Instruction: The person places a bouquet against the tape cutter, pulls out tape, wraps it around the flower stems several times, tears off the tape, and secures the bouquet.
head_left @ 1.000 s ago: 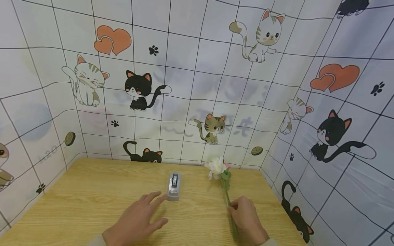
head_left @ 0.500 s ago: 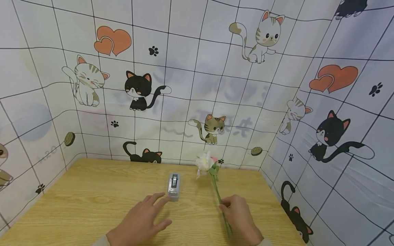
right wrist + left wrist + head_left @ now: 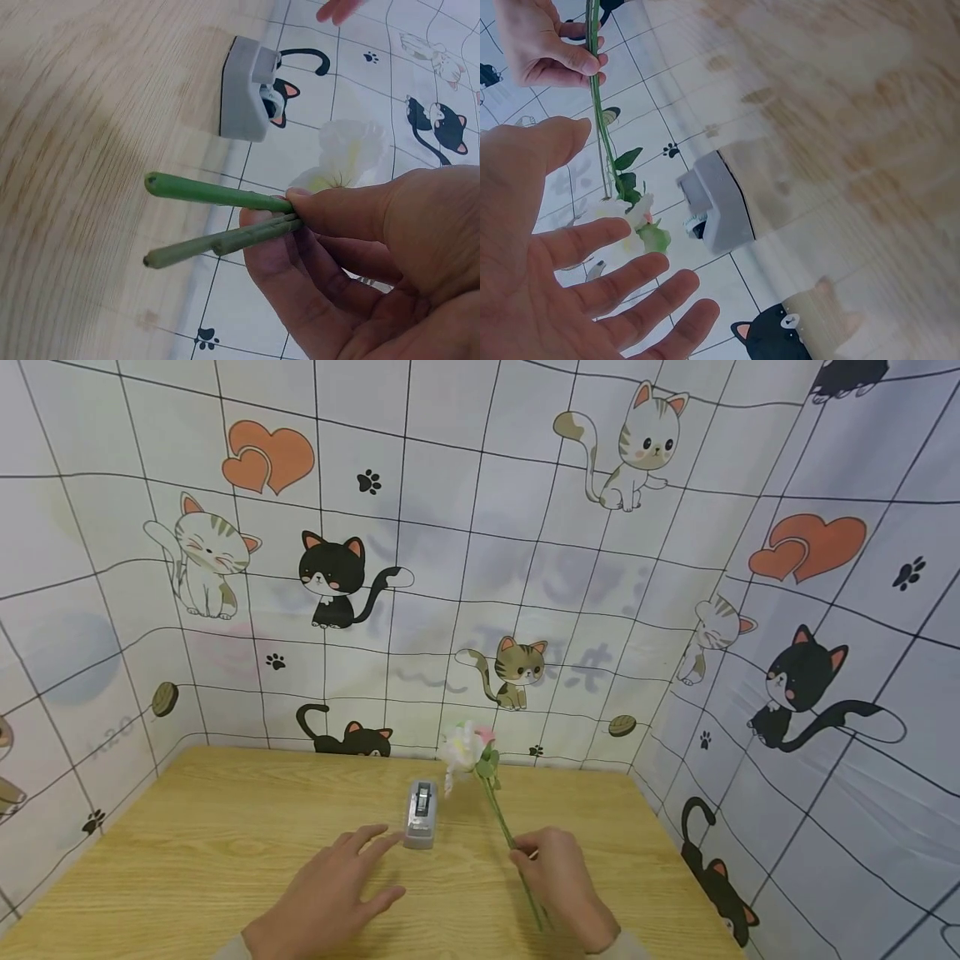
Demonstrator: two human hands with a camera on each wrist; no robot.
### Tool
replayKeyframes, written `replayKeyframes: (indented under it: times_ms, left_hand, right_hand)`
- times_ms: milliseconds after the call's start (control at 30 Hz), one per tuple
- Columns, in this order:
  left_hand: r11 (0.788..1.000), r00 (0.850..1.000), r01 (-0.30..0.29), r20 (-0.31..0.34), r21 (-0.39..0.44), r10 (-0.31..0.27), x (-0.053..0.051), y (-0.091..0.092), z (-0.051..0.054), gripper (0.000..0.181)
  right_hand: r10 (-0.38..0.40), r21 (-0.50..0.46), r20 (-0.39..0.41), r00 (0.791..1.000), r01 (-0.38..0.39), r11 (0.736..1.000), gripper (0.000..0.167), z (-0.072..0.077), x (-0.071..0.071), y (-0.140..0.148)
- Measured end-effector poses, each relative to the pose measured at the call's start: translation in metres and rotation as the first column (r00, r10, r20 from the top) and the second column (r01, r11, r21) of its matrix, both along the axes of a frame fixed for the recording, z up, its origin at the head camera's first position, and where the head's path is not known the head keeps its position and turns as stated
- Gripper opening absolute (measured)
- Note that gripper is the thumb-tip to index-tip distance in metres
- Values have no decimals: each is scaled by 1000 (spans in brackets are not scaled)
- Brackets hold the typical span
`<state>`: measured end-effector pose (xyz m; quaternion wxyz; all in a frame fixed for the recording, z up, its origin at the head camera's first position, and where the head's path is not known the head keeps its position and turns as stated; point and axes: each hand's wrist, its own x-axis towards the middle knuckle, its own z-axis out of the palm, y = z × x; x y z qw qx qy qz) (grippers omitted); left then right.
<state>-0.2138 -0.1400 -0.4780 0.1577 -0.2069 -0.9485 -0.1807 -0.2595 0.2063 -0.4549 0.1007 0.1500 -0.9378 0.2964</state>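
Between thumb and fingers, my right hand (image 3: 557, 878) pinches the green stems of a small bunch of flowers (image 3: 487, 793), white and pink blossoms with leaves. Three cut stem ends (image 3: 214, 191) stick out past the fingertips in the right wrist view. The stems lean left, and the blossoms (image 3: 465, 747) hang just right of a grey tape dispenser (image 3: 422, 814) on the table. My left hand (image 3: 330, 889) has its fingers spread and holds nothing. Its forefinger tip is close to the dispenser's near end; whether they touch I cannot tell.
The wooden table (image 3: 247, 810) has light yellow grain. A white cloth (image 3: 420, 543) printed with a black grid, cats and hearts stands along the back and both sides of the table.
My right hand has moved left with the flowers, bringing the blossoms from the right side of the table to beside the tape dispenser. The left hand has barely shifted.
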Motion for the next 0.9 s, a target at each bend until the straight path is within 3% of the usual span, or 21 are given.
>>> replayKeyframes:
  times_ms: [200, 533, 667, 900]
  left_hand:
    - [999, 999, -40, 14, -3, 40, -2, -6, 6, 68]
    - [998, 994, -66, -82, 10, 67, -4, -12, 10, 67]
    - [997, 987, -66, -145, 28, 69, -4, -12, 11, 66]
    - [998, 957, -40, -283, 58, 55, -5, -11, 13, 64]
  right_hand:
    - [53, -29, 7, 999, -53, 998, 18, 1, -1, -13]
    - [106, -6, -25, 994, -106, 994, 16, -3, 0, -33]
    - [126, 0, -9, 992, -126, 992, 14, -4, 2, -41]
    - [145, 0, 16, 989, -145, 989, 13, -5, 3, -55]
